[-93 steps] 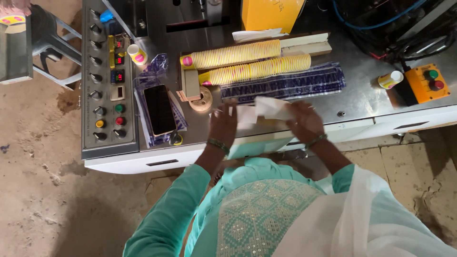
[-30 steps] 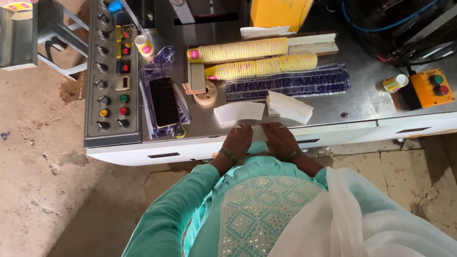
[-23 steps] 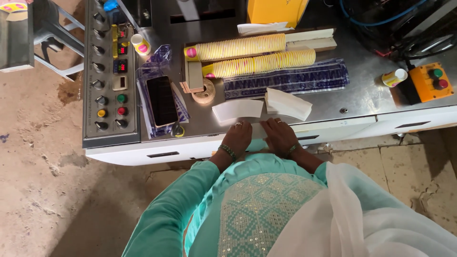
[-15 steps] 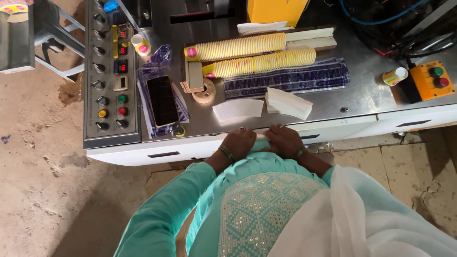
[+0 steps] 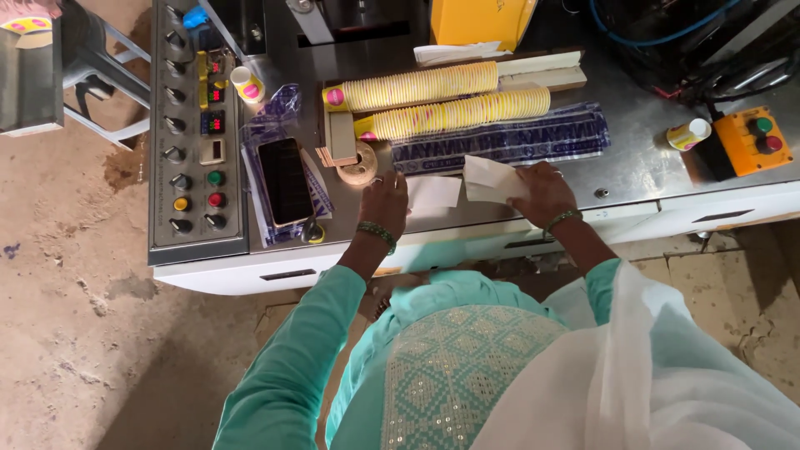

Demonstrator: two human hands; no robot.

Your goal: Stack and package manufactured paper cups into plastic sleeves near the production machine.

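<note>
L hand (image 5: 385, 200) flat on white sheet (image 5: 433, 192) (no grip) | R hand (image 5: 540, 190) grip pinches folded sheet (image 5: 487, 177)

steel machine top (image 5: 633, 158), cup stacks (image 5: 433, 100), phone (image 5: 285, 182), white sheets (image 5: 462, 185)

Blue printed plastic wrapper (image 5: 508, 140) beside 2 yellow cup stacks (image 5: 433, 98)
</note>
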